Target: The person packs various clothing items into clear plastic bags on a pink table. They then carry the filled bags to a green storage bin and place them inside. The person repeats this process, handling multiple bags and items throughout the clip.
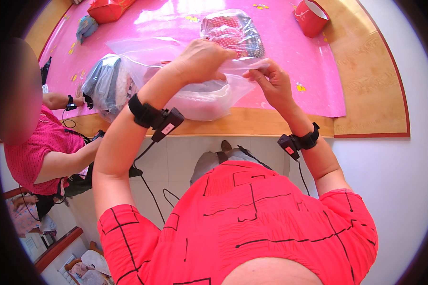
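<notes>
A frosted clear plastic bag (204,105) lies at the table's near edge, with a white and pinkish folded cloth item inside. My left hand (202,61) reaches across it, fingers closed on the bag's upper edge. At the bag's right corner, my right hand (273,84) pinches the same edge between thumb and fingers, so the edge is stretched between both hands. Just beyond them lies a clear packet of folded red dotted and dark patterned cloth (233,32). Left of my bag sits another clear bag with grey and pale cloth (107,85).
A pink sheet (314,85) covers the wooden table (375,90). A red container (312,19) stands at far right; a red bag (110,9) and bluish cloth bundle (86,28) lie at far left. A person in pink (38,152) works at my left. Wrist-device cables hang beside me.
</notes>
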A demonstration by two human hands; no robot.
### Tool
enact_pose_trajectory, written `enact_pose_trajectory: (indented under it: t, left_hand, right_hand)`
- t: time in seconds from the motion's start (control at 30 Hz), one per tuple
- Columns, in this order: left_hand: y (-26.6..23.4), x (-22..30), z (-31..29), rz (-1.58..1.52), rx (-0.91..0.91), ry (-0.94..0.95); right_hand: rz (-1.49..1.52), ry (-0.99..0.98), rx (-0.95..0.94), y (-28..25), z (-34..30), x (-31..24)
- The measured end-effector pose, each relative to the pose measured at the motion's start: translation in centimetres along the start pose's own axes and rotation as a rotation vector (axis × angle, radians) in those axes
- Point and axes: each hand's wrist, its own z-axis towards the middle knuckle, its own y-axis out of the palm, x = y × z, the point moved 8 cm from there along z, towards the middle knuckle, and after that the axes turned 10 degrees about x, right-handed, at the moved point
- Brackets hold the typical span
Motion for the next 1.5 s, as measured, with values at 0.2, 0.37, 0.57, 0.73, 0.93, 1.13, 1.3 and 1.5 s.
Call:
enact_pose_trajectory:
  t: [0.2,0.37,0.57,0.73,0.93,1.13,1.3,1.5]
  left_hand:
    - [1.0,-2.0,0.9,-0.238,-0.058,-0.018]
    - [1.0,-1.7,1.4,-0.243,0.010,0.057]
    - [0.9,-1.5,0.8,-0.200,0.112,0.007]
    - [0.3,-1.8,-0.4,-0.040,0.206,-0.004]
    - [-2.5,-1.9,-1.6,-0.025,0.234,-0.138]
    - [-4.9,-6.0,-6.6,-0.272,0.336,-0.349]
    - [-10.2,-7.5,-13.3,-0.473,0.875,-0.424]
    - [-19.8,-6.7,-33.3,-1.157,2.043,-0.109]
  right_hand:
    - [-0.068,0.048,0.036,0.5,-0.2,0.7]
    - [-0.013,0.097,0.081,0.2,-0.7,3.7]
    - [-0.051,0.107,0.151,0.3,-0.4,3.4]
    - [-0.088,-0.035,0.208,1.5,0.0,2.3]
    - [-0.135,-0.073,0.055,1.4,2.0,-0.8]
    - [-0.372,-0.268,-0.152,5.3,4.9,-6.0]
    - [-0.271,-0.345,-0.097,8.3,4.1,-7.7]
    - [-0.338,-0.324,-0.124,7.8,3.7,-8.0]
